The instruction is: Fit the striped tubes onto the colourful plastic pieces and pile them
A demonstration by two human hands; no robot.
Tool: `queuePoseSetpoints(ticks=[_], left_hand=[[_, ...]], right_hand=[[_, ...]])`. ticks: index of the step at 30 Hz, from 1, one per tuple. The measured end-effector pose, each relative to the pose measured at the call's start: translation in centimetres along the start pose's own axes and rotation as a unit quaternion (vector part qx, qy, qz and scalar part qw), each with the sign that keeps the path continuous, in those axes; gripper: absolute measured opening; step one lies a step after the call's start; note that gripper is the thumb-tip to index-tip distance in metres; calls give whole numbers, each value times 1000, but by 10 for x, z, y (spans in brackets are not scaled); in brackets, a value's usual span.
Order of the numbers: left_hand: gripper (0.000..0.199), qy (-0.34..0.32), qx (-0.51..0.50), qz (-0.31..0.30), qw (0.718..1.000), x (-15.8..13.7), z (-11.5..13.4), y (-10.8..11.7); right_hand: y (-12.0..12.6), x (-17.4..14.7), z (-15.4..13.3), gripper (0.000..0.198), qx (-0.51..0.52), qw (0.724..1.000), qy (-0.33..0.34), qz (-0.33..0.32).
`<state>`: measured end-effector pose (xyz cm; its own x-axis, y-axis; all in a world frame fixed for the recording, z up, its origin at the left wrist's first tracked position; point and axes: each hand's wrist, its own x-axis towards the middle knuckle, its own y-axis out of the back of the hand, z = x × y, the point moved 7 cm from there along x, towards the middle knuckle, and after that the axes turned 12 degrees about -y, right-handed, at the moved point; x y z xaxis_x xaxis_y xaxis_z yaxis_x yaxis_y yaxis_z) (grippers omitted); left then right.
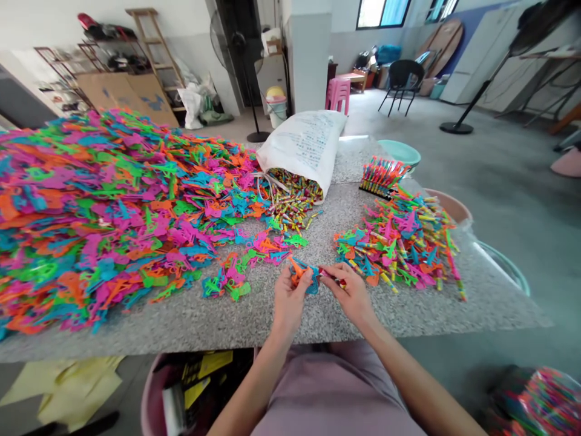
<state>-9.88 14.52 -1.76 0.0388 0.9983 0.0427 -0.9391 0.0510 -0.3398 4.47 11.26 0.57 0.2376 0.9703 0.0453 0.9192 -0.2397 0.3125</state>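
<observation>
My left hand is closed around a few flat plastic toy pieces, among them an orange piece and a blue piece. Pinched in my right hand is a short printed tube, its end against the blue piece; whether it is seated cannot be made out. More tube ends show under the right fingers. A small cluster of loose plastic pieces lies to the left of my hands. At the right spreads a heap of plastic pieces joined to printed tubes.
A large pile of bright plastic pieces covers the left of the granite table. A white sack spills printed tubes. Behind the right heap stands a black rack of upright pieces. A pink tub is below the edge.
</observation>
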Motion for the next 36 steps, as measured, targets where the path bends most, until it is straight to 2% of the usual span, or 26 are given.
queuePoseSetpoints(ticks=[4,9,10,12,14,15,16,17,19,20,21,22,23,24,25,28,30,32,33,36], left_hand=[[27,-1,-2,-3,1000,0,0,-2],[29,50,-4,26,998,-11,-19,-4],[29,56,10,17,998,-10,-24,-4],[28,53,60,-48,996,0,-32,-5],[29,7,161,-117,980,21,-30,5],[33,-33,234,-127,963,35,-25,17],[37,-89,329,-95,935,51,-14,36],[39,-132,439,-45,888,65,-3,58],[47,-150,607,29,780,85,14,97],[51,-139,655,37,742,92,18,113],[53,-128,684,42,717,97,21,125],[55,-121,696,46,706,99,22,134],[53,-124,692,50,710,98,24,139],[49,-137,671,57,726,95,25,140],[42,-157,634,62,755,89,26,137],[23,-195,443,59,873,64,23,111],[26,-166,299,52,938,42,12,87],[32,-98,158,26,982,22,-2,61],[37,-59,86,9,995,13,-9,48],[44,23,-56,-14,998,-5,-18,27]], right_hand=[[-1,-4,-6,25,-37,999,33,-8],[-14,-19,-3,33,-139,983,116,-12],[-14,-20,1,34,-156,980,123,-11],[-5,-17,12,35,-185,974,129,-14],[21,-4,21,36,-221,967,124,24],[40,4,25,37,-244,960,116,69],[62,12,27,39,-270,948,105,134],[82,18,28,41,-297,929,95,198],[107,24,29,45,-320,905,78,270],[110,25,30,46,-306,911,64,270],[106,24,34,46,-273,929,42,248],[96,22,39,46,-228,950,11,212],[79,20,45,45,-178,970,-23,165],[58,16,50,44,-133,983,-55,114],[35,12,53,42,-99,990,-77,68],[-34,4,48,33,-10,994,-85,-67],[-64,5,38,28,35,990,-73,-113],[-76,9,28,25,49,989,-60,-127],[-77,11,24,25,47,989,-55,-126],[-68,14,13,27,19,991,-34,-127]])
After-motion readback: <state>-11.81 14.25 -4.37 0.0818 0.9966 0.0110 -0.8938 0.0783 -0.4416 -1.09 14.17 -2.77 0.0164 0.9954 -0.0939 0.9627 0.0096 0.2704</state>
